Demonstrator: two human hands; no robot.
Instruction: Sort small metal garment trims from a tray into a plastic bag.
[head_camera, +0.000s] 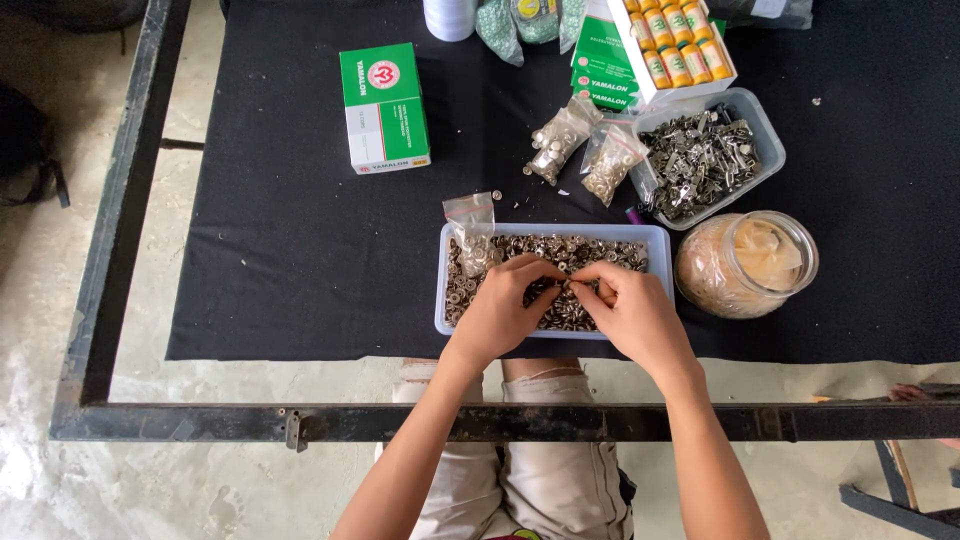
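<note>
Metal fasteners (500, 250) are filling the tray (655, 240) beneath both hands; left hand (497, 312) and right hand (637, 315) are pinching one small piece together, fingertips meeting; a jar (745, 265) is sitting just right.

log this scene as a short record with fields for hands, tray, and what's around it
left hand: over the tray, fingertips pinching a small metal piece
right hand: meets the left, pinching the same spot
tray: pale plastic, full of small metal fasteners
behind tray: tub of metal clips, two small bags
right of tray: glass jar
surface: black cloth
far left: green and white box
</note>
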